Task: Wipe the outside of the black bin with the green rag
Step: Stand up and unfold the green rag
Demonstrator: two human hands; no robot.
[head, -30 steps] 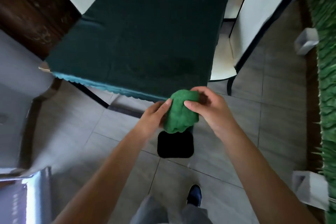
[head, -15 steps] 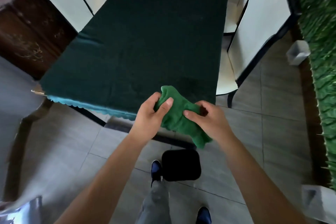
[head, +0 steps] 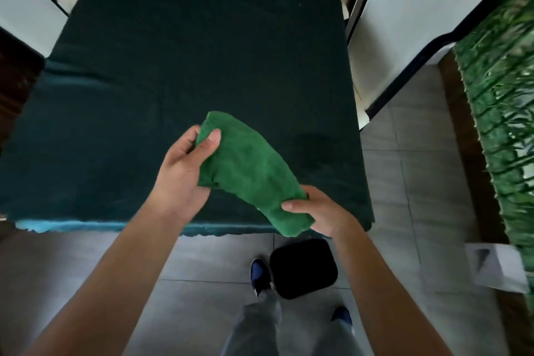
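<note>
- Change: compared with a second ago, I now have the green rag [head: 250, 172] drawn out from a bunched wad into a long roll, lifted over the near end of the table [head: 185, 66].
- Change: the black bin [head: 303, 268], formerly straight below the rag, now sits at 5 o'clock from it on the floor, apart from the cloth.
- Left hand [head: 185, 173]: thumb and curled fingers pinch the rag's far end, at 11 o'clock of the cloth.
- Right hand [head: 320, 209]: fingers wrapped round the rag's near end, at 5 o'clock of the cloth.
- Meaning, as I judge it: the rag is being readied; no wiping has begun, since the cloth does not touch the bin.
- Next requirement, as I judge it: lower the rag to the bin's outer wall.
- Count: one rag, one bin, two hands, both gripping.
- Count: two shoes; the left shoe [head: 260, 276] stands just beside the bin at its 9 o'clock.
- Count: one white box [head: 495, 269] at 3 o'clock of the bin, well apart.
</note>
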